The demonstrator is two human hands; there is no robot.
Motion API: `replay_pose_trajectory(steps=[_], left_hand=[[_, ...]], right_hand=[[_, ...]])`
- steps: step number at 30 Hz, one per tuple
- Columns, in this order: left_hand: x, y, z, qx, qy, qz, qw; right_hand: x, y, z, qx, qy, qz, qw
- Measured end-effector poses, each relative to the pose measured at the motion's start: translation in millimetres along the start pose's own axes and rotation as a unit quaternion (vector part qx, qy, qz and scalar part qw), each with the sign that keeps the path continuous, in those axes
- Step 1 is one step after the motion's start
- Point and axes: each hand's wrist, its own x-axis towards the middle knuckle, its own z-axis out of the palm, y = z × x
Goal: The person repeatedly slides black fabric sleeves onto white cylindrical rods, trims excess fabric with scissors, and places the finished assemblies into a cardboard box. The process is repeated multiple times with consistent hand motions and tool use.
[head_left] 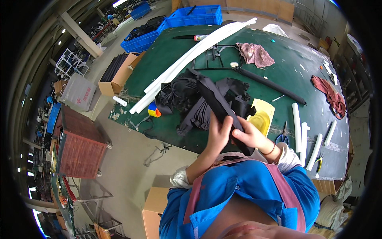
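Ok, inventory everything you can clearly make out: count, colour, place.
Broad table: one, green, ahead
Long fabric strip: one, black, held centre
Gathered fabric pile: one, black, table centre
Slim tubes: at least seven, white, table left and right
Rectangular metal frame: one, black, far side
Crumpled cloths: two, pink far side, red-brown right
Shallow tray: one, yellow, right of strip
Plastic crates: at least two, blue, beyond table
Cardboard boxes: several, brown, around table
Smaller items: uncounted, mixed, scattered
Left grip: one, bare, on strip
Right grip: one, bare, on strip
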Motion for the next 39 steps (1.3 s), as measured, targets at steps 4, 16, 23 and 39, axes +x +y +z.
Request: replay_pose_trajectory(steps=[4, 16, 23, 39], left_hand=[[37, 26, -38, 0.064, 0.124, 0.152, 0.978], [69, 42, -60, 0.065, 0.174, 0.165, 0.969], [68, 41, -63, 0.121, 0.186, 0.233, 0.947], [47, 31, -48, -0.191, -0.137, -0.156, 0.959]], right_hand=[[-10, -21, -14, 0.072, -0.052, 0.048, 0.995], [-32, -20, -8, 0.229, -0.102, 0.103, 0.963], [-31, -24, -3, 0.226, -0.1, 0.103, 0.963], [3, -20, 13, 0.11, 0.096, -0.025, 0.989]])
